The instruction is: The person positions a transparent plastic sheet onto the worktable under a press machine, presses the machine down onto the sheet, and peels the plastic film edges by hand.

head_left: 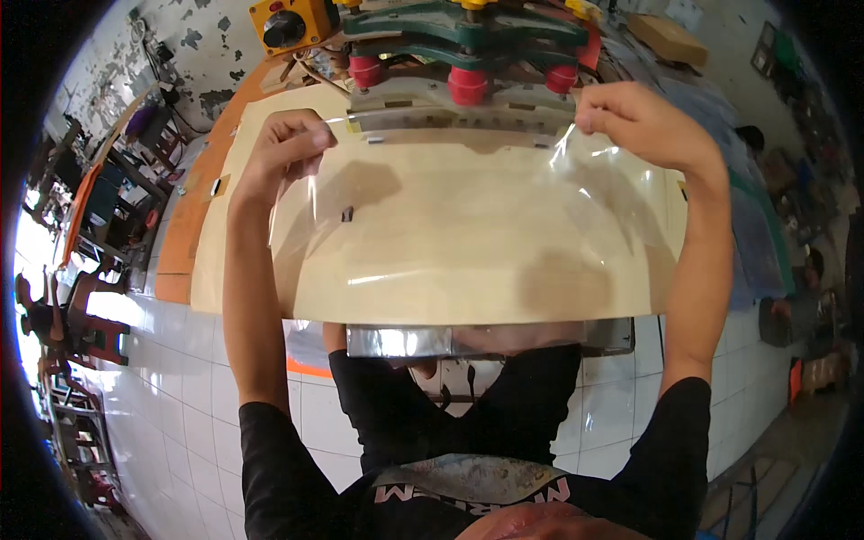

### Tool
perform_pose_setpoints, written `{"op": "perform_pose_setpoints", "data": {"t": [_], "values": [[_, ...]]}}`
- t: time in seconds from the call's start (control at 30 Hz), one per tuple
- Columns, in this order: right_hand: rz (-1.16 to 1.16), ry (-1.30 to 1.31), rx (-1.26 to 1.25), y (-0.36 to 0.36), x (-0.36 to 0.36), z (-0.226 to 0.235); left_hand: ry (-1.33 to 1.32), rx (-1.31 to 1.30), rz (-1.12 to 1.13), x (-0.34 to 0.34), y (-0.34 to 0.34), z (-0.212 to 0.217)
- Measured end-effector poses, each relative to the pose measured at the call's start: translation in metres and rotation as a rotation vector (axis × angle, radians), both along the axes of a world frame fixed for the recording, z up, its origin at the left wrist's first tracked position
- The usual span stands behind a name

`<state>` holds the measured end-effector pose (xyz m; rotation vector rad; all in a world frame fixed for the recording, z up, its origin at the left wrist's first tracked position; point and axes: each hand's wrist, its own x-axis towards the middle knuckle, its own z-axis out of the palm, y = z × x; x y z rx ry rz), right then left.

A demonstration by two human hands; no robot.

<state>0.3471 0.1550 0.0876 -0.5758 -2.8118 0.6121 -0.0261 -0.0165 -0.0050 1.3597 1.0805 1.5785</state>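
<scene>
Clear plastic sheet (450, 225) spans the near side of the green metal frame (468, 38), above a cream board (220, 261). Left hand (292, 148), left of the frame: grip clamped on the sheet. Right hand (641, 124), near the frame's right end: likewise.

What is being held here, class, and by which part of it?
A clear plastic sheet, held by its far edge: the left grip near its left end, the right grip near its right.

I'm holding a smooth, glossy plastic sheet (389, 278); the cream board (214, 256) is looking matt, perhaps paper-faced, and the floor tiles (193, 391) are gleaming.
</scene>
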Motion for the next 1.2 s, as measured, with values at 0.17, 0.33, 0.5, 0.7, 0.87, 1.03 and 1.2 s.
{"op": "perform_pose_setpoints", "data": {"t": [0.17, 0.33, 0.5, 0.7, 0.87, 1.03, 1.2], "values": [[-0.085, -0.159, 0.062, 0.013, 0.003, -0.065, 0.605, -0.251, 0.098, 0.019, -0.001, -0.019], [-0.316, -0.295, 0.191, -0.016, 0.006, -0.089, 1.122, -0.022, 0.378, 0.046, -0.021, -0.029], [-0.02, -0.069, 0.726, -0.041, 0.038, -0.091, 1.427, 0.549, 0.499, 0.046, -0.04, -0.036], [0.048, -0.243, 0.439, -0.083, 0.075, -0.09, 1.511, 0.352, 0.106, 0.039, -0.075, -0.042], [-0.029, -0.237, 0.382, -0.079, 0.093, -0.094, 1.548, -0.076, -0.099, 0.048, -0.095, -0.012], [-0.108, -0.203, 0.249, -0.073, 0.096, -0.098, 1.383, -0.109, -0.123, 0.041, -0.096, -0.019], [-0.07, -0.146, 0.385, -0.071, 0.101, -0.103, 1.277, -0.126, -0.13, 0.039, -0.099, -0.026]]}}
